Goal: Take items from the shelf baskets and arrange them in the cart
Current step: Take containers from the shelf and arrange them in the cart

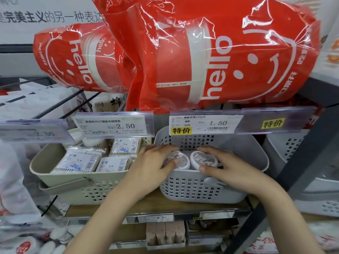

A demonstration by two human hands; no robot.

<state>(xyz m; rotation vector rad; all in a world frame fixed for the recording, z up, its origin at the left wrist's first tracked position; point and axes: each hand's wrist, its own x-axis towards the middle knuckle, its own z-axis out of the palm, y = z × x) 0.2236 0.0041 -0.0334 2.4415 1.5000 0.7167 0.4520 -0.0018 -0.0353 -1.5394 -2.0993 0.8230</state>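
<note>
now both round white tubs [178, 160] look clear-lidded.

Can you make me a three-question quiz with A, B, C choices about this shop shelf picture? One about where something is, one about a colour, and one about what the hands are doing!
1. Where are the round white containers?
A. grey perforated basket
B. beige basket
C. floor

2. What colour are the big "hello" cup packs?
A. blue
B. red
C. green

3. What are the hands doing?
A. waving
B. pointing
C. gripping containers

Answers:
A: the round white containers sit in the grey perforated basket.
B: the big "hello" cup packs are red.
C: the left hand and right hand each curl round one.
</note>
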